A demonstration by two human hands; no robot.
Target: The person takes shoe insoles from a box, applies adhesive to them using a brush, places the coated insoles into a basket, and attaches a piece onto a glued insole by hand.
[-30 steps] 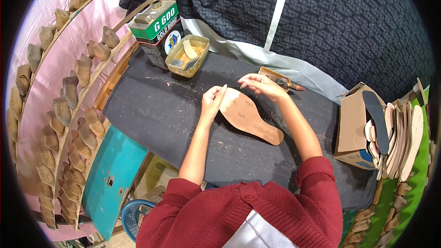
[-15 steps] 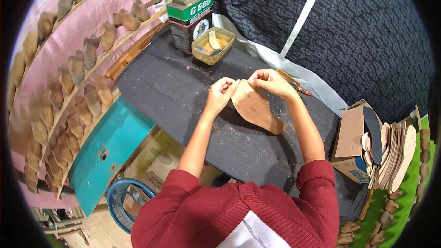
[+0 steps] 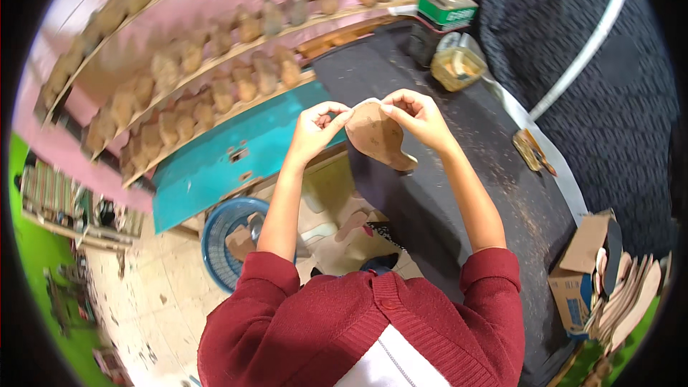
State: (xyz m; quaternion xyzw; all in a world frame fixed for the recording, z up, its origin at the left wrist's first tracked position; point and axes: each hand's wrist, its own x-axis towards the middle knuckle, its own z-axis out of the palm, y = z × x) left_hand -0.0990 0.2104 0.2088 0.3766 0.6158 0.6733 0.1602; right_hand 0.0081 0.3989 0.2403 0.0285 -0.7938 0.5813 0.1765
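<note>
A brown insole point(image 3: 374, 136) hangs between my two hands, its wide end up and its narrow heel end pointing down and to the right. The thumb and fingers of my left hand point(image 3: 315, 129) pinch the upper left edge. My right hand point(image 3: 421, 120) pinches the same wide end at the upper right, close to the left fingertips. Both hands are closed on the rim, and a few dark marks show on the insole's face. It is held over the left edge of the dark cloth-covered table point(image 3: 459, 193).
A green-topped tin point(image 3: 446, 11) and a yellowish tub point(image 3: 455, 72) stand at the table's far end. Small tools point(image 3: 530, 150) lie by the right edge. A cardboard box point(image 3: 573, 287) of soles is near right. Shelves of wooden shoe lasts point(image 3: 247, 25), a teal board point(image 3: 215, 150) and a blue basket point(image 3: 215, 258) are left.
The view has swung left, so the table and tin sit further right. My hands, still pinching the insole, have moved from over the table's middle to its left edge.
</note>
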